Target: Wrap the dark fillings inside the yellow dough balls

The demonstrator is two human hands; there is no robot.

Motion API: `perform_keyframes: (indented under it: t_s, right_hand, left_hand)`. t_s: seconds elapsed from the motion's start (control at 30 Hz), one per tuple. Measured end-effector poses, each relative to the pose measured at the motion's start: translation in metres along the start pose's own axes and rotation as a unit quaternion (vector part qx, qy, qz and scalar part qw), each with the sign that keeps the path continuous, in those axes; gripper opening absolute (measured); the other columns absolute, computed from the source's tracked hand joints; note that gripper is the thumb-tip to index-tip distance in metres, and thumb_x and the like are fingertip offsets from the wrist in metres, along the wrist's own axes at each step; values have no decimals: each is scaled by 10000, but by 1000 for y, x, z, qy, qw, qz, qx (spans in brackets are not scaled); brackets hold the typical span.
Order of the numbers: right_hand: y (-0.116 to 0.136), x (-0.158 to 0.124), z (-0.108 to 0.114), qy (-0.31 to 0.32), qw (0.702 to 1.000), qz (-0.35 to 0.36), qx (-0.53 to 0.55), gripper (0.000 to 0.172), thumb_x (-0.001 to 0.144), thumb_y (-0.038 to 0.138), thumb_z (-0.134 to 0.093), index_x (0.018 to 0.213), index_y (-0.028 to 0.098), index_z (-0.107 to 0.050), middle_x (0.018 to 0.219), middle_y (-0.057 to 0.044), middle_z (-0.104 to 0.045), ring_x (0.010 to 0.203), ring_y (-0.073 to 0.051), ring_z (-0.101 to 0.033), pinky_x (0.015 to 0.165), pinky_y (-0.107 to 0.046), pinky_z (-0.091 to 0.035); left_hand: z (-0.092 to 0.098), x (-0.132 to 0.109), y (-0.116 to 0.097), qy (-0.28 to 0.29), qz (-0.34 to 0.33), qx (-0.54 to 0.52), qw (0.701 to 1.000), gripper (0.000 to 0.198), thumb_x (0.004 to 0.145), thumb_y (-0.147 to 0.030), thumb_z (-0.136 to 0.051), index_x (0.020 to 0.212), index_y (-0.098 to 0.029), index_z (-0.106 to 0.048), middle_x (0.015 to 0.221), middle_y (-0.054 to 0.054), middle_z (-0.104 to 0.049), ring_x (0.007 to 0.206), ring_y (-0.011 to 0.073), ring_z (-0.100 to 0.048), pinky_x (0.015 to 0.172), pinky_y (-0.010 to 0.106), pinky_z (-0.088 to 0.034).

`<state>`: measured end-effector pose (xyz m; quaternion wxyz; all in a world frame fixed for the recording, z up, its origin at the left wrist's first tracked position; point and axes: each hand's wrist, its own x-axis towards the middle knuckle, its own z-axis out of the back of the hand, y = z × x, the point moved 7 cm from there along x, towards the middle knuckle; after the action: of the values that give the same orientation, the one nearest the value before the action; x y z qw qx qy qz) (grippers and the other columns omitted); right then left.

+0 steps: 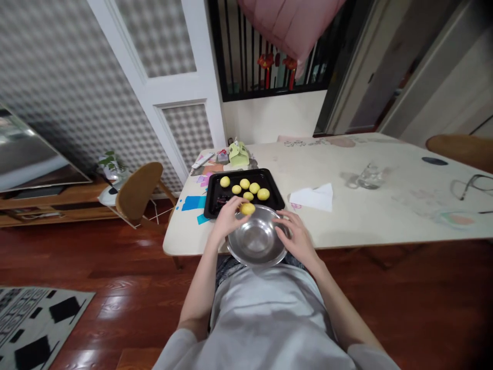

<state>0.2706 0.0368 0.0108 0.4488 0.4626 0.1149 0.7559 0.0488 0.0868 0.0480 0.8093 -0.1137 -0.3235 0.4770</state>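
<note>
Head view, left hand (228,218): thumb and fingertips closed on a yellow fruit (247,209).
Yellow fruit: at the fingertips, above the metal bowl's (257,240) far rim.
Right hand (296,235): fingers parted, curved over the bowl's right side; contact unclear.
Black tray (274,181): beyond the bowl.

Bowl (257,239) before tray (271,181), table's (327,160) left end

Bowl at near edge, between left hand (228,218) and right hand (296,234). Tray just behind; produce (245,183) in it. Behind tray: box (239,155), remote (203,161) to box's left. Right of tray, in order: paper (315,197), drinking glass (370,178), eyeglasses (468,183) farthest. Chair (138,192) beyond table's left end.
</note>
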Motion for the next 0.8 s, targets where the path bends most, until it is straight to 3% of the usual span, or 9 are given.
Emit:
perform_keyframes:
  t_s: [0.13, 0.3, 0.47, 0.6, 0.67, 0.8]
  right_hand:
    - [13, -2, -3, 41, 999, 33, -10, 235, 1015, 321, -563, 1127, 257, -760, 1293, -101, -739, 1308, -284, -627, 1137, -508, -464]
    - [24, -6, -10, 111, 992, 66, -11, 237, 1026, 258, -540, 1106, 241, -763, 1163, -81, -802, 1207, -255, -699, 1170, -521, -403]
    - [34, -7, -8, 110, 988, 109, -30, 258, 1024, 227, -543, 1176, 222, -750, 1257, -114, -771, 1263, -271, -669, 1160, -548, -418]
    - [45, -10, -17, 165, 973, 145, -63, 315, 1043, 229, -537, 1307, 236, -708, 1412, -105, -706, 1377, -284, -597, 1197, -574, -394]
    - [47, -12, -20, 182, 969, 146, -82, 335, 1052, 231, -530, 1346, 236, -692, 1426, -96, -701, 1384, -287, -593, 1203, -585, -391]
    - [49, -13, -21, 177, 969, 145, -100, 328, 1059, 210, -514, 1317, 232, -715, 1423, -82, -708, 1381, -285, -596, 1185, -579, -420]
  left_hand:
    - [-30, -10, -36, 154, -60, 98, 981, 281, 883, -300, -762, 1145, -254, -671, 1197, 62, -716, 1184, 291, -664, 1085, 443, -491]
    - [-55, -13, -49, 230, -100, 92, 964, 336, 911, -219, -727, 1239, -234, -654, 1217, 85, -691, 1156, 290, -676, 1036, 430, -544]
    - [-51, -15, -49, 195, -105, 26, 975, 621, 907, -71, -628, 1487, -252, -501, 1413, 108, -607, 1323, 293, -616, 1111, 460, -537]
    - [-50, -17, -46, 183, -102, -1, 978, 809, 863, 52, -459, 1595, -286, -388, 1510, 106, -552, 1352, 260, -607, 1116, 436, -547]
    - [-44, -17, -44, 165, -118, -21, 979, 792, 876, 42, -454, 1591, -294, -406, 1527, 100, -548, 1377, 251, -589, 1145, 431, -529]
    - [-16, -7, -21, 79, -127, -43, 988, 542, 973, -66, -486, 1474, -253, -570, 1452, 113, -610, 1361, 252, -590, 1184, 451, -491]
